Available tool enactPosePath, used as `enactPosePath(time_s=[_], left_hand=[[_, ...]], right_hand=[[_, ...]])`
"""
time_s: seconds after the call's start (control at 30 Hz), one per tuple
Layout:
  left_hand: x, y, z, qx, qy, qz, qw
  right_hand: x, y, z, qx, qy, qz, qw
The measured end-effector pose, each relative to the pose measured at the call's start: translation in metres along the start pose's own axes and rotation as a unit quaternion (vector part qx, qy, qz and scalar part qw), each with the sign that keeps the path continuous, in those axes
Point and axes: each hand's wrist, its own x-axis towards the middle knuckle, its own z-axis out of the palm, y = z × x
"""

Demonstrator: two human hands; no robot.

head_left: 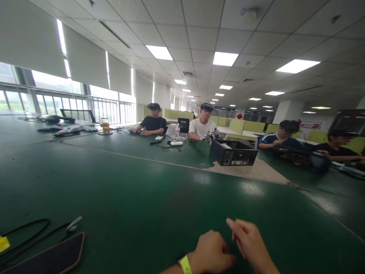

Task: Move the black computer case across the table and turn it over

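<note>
Near the bottom centre, my left hand (212, 249), with a yellow-green band (185, 264) at its wrist, is curled over the green tabletop (137, 205); its fingers are folded and nothing shows in them. Just to the right is my right hand (249, 241), turned towards the left one. One of its digits stretches up and left, the others bend loosely, and it holds nothing visible. A small gap shows between the hands. The dark phone-like slab (54, 255) lies at the lower left, apart from both hands.
Black cables (27, 224) and a yellow item (3, 243) lie at the left edge. Across the table, a person in white with gloves works at an open computer case (235, 153). Other people sit on both sides. A bottle (177, 132) and a jar (105, 125) stand farther back.
</note>
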Motion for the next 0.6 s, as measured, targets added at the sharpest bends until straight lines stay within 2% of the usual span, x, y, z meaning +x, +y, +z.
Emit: enactPosePath(time_s=[0.1,0.2,0.37,0.47,0.6], left_hand=[[-0.027,-0.004,0.002,-0.066,-0.073,-0.011,0.995],[-0.030,-0.002,-0.005,-0.099,-0.096,-0.026,0.990],[-0.025,0.001,-0.010,-0.138,-0.122,-0.020,0.983],[-0.026,-0.001,-0.008,-0.126,-0.113,-0.032,0.985],[-0.024,-0.001,-0.004,-0.089,-0.098,-0.017,0.991]], right_hand=[[-0.026,0.026,0.009,-0.051,-0.075,0.018,0.996],[-0.031,0.037,0.015,-0.080,-0.117,0.024,0.990],[-0.029,0.039,0.020,-0.116,-0.115,0.005,0.987],[-0.032,0.038,0.021,-0.137,-0.110,0.007,0.984],[-0.036,0.035,0.020,-0.145,-0.102,0.005,0.984]])
